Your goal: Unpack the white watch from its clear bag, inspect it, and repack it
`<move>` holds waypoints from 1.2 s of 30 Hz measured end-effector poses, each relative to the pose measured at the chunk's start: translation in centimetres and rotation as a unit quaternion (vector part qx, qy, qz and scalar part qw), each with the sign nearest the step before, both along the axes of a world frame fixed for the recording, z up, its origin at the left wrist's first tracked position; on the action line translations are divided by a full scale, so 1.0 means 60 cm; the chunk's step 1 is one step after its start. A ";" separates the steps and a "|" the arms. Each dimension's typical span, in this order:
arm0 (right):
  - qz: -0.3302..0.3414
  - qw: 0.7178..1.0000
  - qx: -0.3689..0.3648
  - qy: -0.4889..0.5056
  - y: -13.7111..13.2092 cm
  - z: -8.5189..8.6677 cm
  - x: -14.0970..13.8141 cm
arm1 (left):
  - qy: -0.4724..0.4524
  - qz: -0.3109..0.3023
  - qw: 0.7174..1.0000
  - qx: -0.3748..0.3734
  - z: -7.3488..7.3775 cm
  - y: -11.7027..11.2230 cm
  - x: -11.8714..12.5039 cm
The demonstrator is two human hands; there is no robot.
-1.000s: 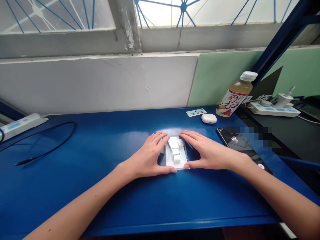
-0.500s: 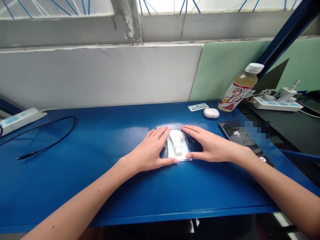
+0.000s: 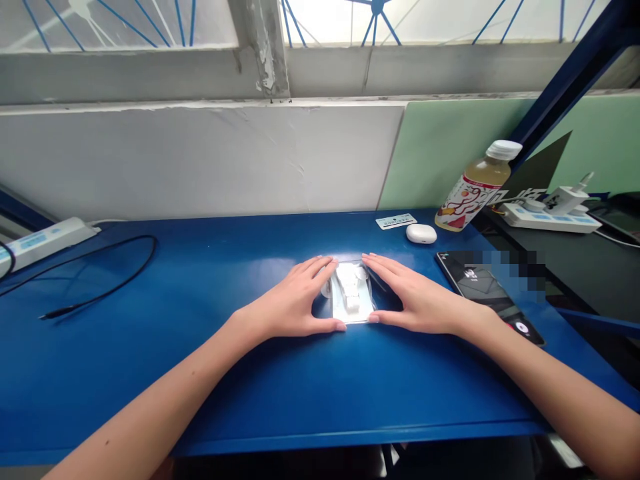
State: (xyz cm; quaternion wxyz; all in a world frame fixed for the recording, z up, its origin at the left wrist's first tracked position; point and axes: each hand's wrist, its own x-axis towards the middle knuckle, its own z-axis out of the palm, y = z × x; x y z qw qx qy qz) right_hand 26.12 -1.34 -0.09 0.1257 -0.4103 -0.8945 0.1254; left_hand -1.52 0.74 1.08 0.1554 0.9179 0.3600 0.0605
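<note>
Head view: a small clear packet (image 3: 338,308) lies flat on the blue desk (image 3: 225,393), just below the middle of the frame. Inside it is a white item (image 3: 352,297), broader toward the top and narrower toward the bottom; glare washes out its finer detail.

The person's left hand (image 3: 296,301) rests at the packet's left side, thumb and fingers spread wide in a curve. Its fingertips are at the upper left corner and its thumb tip is at the lower left one. The right hand (image 3: 419,301) mirrors it on the other side, also wide, with fingertips by the upper right corner and thumb by the lower right. Whether either presses on the packet cannot be told.

Right of centre, a dark phone (image 3: 493,293) lies partly behind the right forearm, its upper right area pixelated. Above it in the frame are a white rounded case (image 3: 421,233), a small printed card (image 3: 396,221) and a bottle (image 3: 473,190) with a white cap and a patterned label. At the far right, a white charger (image 3: 565,201) sits on a power strip (image 3: 547,221). At the left edge are another strip (image 3: 50,241) and a looped black cable (image 3: 123,285).
</note>
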 end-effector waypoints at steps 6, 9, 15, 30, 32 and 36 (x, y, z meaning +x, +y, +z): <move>-0.004 1.000 -0.005 0.007 0.003 -0.008 -0.001 | 0.013 0.001 1.000 -0.008 0.015 0.003 0.005; -0.014 1.000 -0.012 0.003 0.005 -0.012 -0.006 | 0.030 -0.016 0.999 0.005 0.015 0.014 0.002; -0.049 0.999 0.006 -0.003 -0.002 -0.010 -0.015 | 0.013 -0.009 1.000 0.005 -0.007 0.019 -0.014; -0.100 0.990 0.088 0.046 -0.008 0.006 -0.017 | -0.074 0.016 0.997 0.035 -0.023 0.021 -0.022; -0.075 0.993 0.085 0.042 -0.006 0.006 -0.015 | -0.072 0.010 0.997 0.030 -0.021 0.020 -0.022; -0.031 0.998 0.052 0.013 -0.006 0.002 -0.012 | -0.072 0.004 0.997 0.016 -0.017 0.017 -0.024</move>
